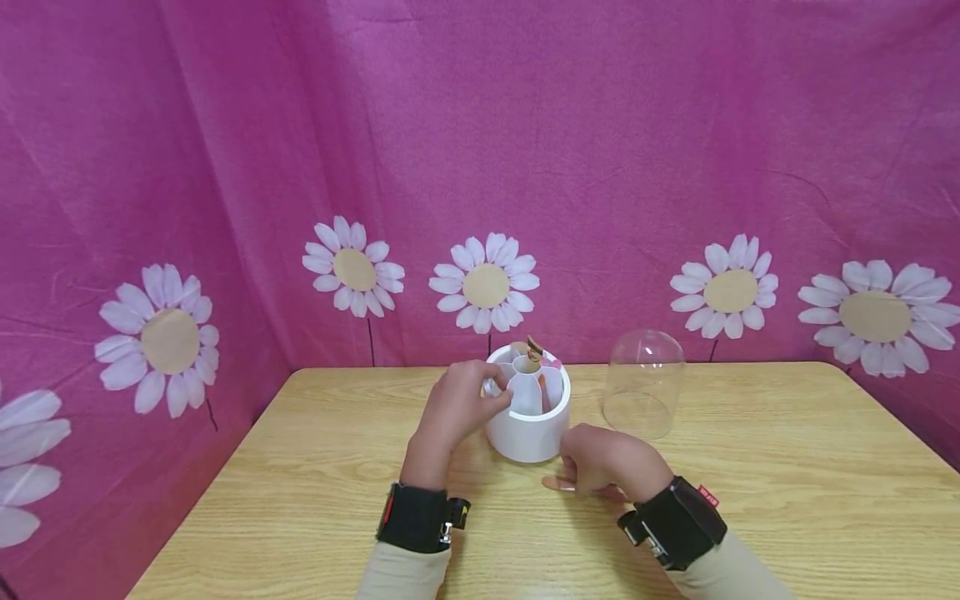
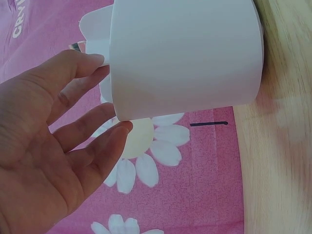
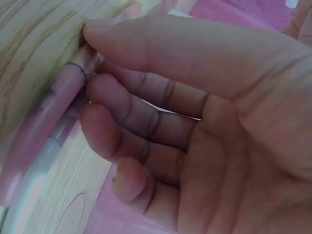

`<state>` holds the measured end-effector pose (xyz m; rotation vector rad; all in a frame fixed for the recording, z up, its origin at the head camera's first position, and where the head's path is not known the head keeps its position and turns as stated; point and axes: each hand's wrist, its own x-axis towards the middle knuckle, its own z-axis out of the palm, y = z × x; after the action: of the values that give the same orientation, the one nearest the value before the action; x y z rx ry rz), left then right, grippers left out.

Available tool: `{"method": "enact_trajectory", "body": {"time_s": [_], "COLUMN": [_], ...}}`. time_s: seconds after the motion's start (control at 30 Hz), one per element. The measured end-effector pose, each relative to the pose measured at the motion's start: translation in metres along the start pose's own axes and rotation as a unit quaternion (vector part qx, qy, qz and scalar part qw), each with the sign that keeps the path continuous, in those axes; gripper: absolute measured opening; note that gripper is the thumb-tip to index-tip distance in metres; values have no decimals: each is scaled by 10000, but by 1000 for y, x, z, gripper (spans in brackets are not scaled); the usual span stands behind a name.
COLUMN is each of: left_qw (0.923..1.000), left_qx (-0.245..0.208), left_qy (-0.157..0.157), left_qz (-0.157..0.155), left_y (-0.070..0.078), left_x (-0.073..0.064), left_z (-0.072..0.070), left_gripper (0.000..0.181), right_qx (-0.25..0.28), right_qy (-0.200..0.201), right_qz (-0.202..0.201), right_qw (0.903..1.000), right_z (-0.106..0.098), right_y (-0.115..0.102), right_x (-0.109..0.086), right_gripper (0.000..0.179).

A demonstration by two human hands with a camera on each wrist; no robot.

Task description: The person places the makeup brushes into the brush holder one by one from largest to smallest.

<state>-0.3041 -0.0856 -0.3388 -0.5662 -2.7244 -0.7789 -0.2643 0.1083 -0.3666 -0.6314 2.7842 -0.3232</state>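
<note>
A round white makeup brush holder point(image 1: 528, 437) with petal-shaped compartments stands at the table's middle back. Its near left upper edge is pinched between thumb and forefinger of my left hand point(image 1: 457, 400); the other fingers rest near its side wall in the left wrist view. A brush tip point(image 2: 74, 47) and an orange stick point(image 1: 543, 392) show inside the holder. Right of the holder, low over the tabletop, my right hand point(image 1: 611, 458) pinches a slim pink-handled makeup brush point(image 3: 46, 119). A paler translucent handle point(image 3: 34, 180) lies alongside it; whether I hold both I cannot tell.
A clear dome cover point(image 1: 645, 383) stands on the wooden table point(image 1: 337, 500), behind my right hand. A pink cloth point(image 1: 600, 125) with white daisies hangs behind and to the left of the table.
</note>
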Motion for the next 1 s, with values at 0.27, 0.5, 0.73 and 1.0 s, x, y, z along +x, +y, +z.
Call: {"method": "enact_trajectory", "body": {"time_s": [0.27, 0.5, 0.73, 1.0], "left_qw": [10000, 9999, 9999, 10000], "left_qx": [4, -10, -14, -4], "left_qy": [5, -40, -29, 13], "left_qz": [-13, -102, -102, -18], "left_y": [0, -1, -3, -2], "left_x": [0, 1, 1, 0], "left_z": [1, 2, 4, 3], "left_gripper": [8, 8, 9, 8], "right_qx": [-43, -1, 120, 713], "right_qy": [218, 113, 209, 317], "right_qz": [-116, -73, -719, -1587], "right_qw": [9997, 9999, 9971, 9842], "right_z": [4, 4, -5, -18], "right_y": [2, 1, 4, 15], "right_x": [2, 2, 0, -2], "right_gripper": [28, 30, 32, 15]}}
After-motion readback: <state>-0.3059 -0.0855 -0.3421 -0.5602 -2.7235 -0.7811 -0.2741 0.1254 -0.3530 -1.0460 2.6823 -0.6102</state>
